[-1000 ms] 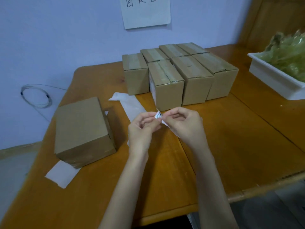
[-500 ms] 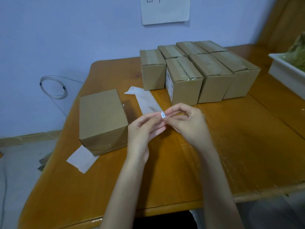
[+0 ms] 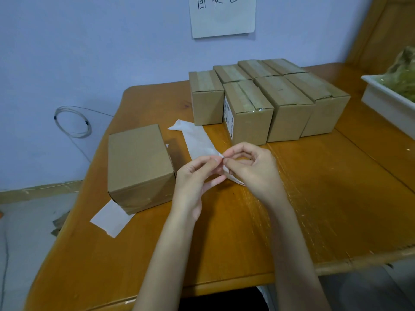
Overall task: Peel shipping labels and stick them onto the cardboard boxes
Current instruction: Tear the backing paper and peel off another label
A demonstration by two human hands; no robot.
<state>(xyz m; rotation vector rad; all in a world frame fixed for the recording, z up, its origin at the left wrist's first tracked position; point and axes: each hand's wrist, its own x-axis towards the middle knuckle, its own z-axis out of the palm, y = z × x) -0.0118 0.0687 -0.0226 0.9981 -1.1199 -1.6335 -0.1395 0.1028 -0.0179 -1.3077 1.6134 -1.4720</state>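
Label (image 3: 232, 177) — thin, limp, tacky: left hand (image 3: 195, 176) and right hand (image 3: 251, 169) pinch its corner, just in front of the boxes (image 3: 265, 102).

Pale blue-violet wall (image 3: 94, 52) at the far side, evenly lit. White paper sign (image 3: 222, 16) with handwritten characters on it, upper centre. Thin coiled cable (image 3: 73, 121) hangs against wall at left. Orange-brown wooden table (image 3: 325, 187), rounded corners, glossy. Wooden panel (image 3: 386, 30) at far right. Grey floor (image 3: 27, 232) at near left, tan skirting strip (image 3: 40, 190) along wall base.
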